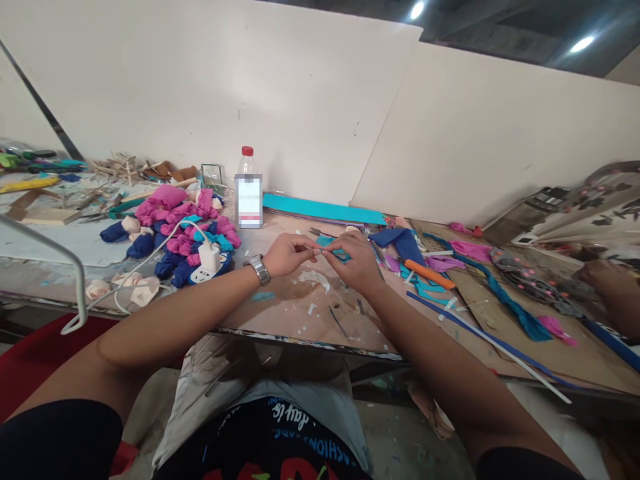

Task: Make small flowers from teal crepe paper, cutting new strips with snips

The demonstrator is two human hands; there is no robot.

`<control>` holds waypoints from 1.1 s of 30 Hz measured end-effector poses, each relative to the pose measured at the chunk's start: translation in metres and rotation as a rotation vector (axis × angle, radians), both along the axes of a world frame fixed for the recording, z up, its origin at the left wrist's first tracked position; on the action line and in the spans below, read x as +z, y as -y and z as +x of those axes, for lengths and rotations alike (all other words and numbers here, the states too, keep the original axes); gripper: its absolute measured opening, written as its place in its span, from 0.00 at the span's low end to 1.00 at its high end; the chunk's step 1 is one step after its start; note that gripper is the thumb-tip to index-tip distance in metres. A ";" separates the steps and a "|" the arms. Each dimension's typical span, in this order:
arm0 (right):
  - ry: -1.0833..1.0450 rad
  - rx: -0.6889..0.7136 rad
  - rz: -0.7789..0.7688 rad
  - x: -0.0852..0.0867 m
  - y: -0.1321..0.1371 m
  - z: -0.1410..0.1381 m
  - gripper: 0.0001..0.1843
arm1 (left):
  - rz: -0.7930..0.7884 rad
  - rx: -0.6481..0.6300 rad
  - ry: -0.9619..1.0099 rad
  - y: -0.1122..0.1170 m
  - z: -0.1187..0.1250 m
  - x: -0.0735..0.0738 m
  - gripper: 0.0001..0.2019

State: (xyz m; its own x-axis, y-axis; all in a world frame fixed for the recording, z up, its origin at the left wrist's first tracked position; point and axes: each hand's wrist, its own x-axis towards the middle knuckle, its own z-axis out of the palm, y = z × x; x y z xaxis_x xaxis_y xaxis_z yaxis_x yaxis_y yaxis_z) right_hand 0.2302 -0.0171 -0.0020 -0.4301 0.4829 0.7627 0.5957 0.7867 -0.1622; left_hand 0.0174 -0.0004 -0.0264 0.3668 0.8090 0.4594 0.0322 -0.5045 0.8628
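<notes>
Above the middle of the table, my left hand (287, 255) and my right hand (354, 261) meet fingertip to fingertip. Both are closed in a pinch, and what sits between the fingertips is too small to make out. A teal fabric piece (341, 253) shows right beside my right fingers; whether they grip it or it lies behind them I cannot tell. Pointed metal tool tips, perhaps scissors (316, 232), stick out just beyond the hands. Below them the tabletop (285, 313) carries a whitish dried smear (313, 280) and small white scraps.
Left are bundled pink and blue fabric puffs (173, 210) and a power strip (213, 270) with a white plug. Behind stand a red-capped bottle (247, 163) and a turquoise strip (320, 208). Right lie an orange-handled cutter (429, 274), fabric scraps and another person's hand (613, 287).
</notes>
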 end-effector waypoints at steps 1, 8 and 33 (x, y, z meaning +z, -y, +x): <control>-0.001 -0.002 0.007 -0.001 0.000 0.000 0.07 | 0.009 0.001 -0.001 0.000 0.000 0.000 0.16; -0.019 -0.004 0.005 -0.002 -0.001 -0.001 0.09 | 0.026 0.008 -0.019 0.004 0.002 -0.003 0.16; -0.083 -0.043 -0.011 0.000 -0.002 0.001 0.10 | -0.113 -0.164 -0.037 0.006 0.007 -0.011 0.27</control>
